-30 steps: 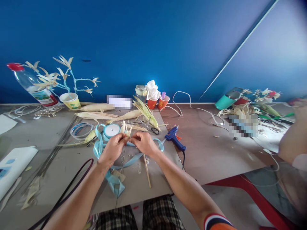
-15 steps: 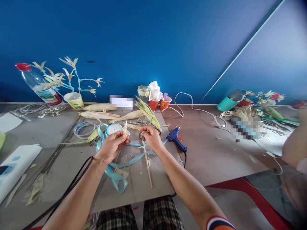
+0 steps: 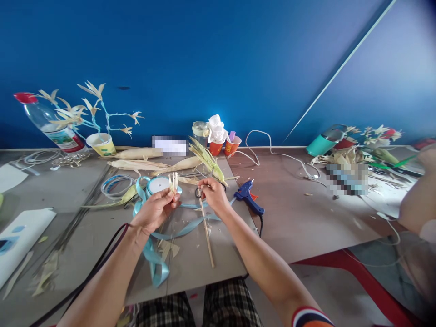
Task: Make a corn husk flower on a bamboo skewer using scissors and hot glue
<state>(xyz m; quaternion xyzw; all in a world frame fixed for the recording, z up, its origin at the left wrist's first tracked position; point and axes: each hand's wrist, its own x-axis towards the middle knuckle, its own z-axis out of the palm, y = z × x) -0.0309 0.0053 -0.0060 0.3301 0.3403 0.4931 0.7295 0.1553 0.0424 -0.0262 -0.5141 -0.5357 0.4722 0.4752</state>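
Observation:
My left hand (image 3: 159,206) pinches the base of a small corn husk flower (image 3: 173,182), its pale strips pointing up. Close by on the right, my right hand (image 3: 214,194) is closed, thumb and fingertips together; what they grip is hidden. A thin wooden stick (image 3: 206,231) runs from beside those fingertips toward the table's front edge. Whether the fingers touch it I cannot tell. Behind my left hand stands a spool of light blue ribbon (image 3: 158,184). Loose blue ribbon (image 3: 185,229) trails beneath both hands. A dark ring-shaped handle shows at the right fingertips.
Right of my right hand lies a blue glue gun (image 3: 250,196). Corn husks (image 3: 136,164) lie behind the hands, near paper cups (image 3: 232,146). A yellow cup (image 3: 101,143) with husk flowers stands left, beside a bottle (image 3: 56,125). Another person's arm (image 3: 417,195) is at far right.
The husk flower in my left hand has turned and now shows separate strips. The stick's upper end has shifted slightly left. The whole view has moved a little.

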